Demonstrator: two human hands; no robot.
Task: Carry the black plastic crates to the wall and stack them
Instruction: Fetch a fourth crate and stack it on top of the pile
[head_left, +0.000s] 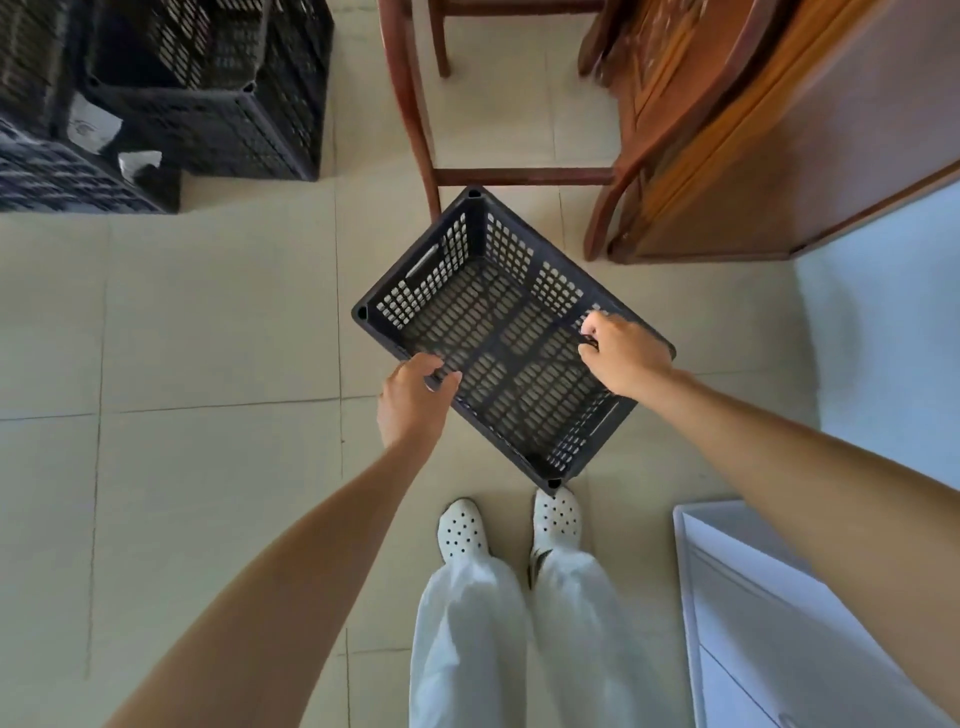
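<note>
We cannot make out the black crates (171, 93) at upper left in full; the frame edge cuts them off, and pale scraps lie among them. Over the tiled floor (218, 322) we hold an empty black crate (498, 332) askew, just ahead of our white clogs (462, 530). Our left hand (413, 400) clamps the near long rim, our right hand (626, 353) the far one, fingers curled inside.

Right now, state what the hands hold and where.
Both hands hold the black crate: left hand on the near long rim, right hand on the opposite one.
</note>
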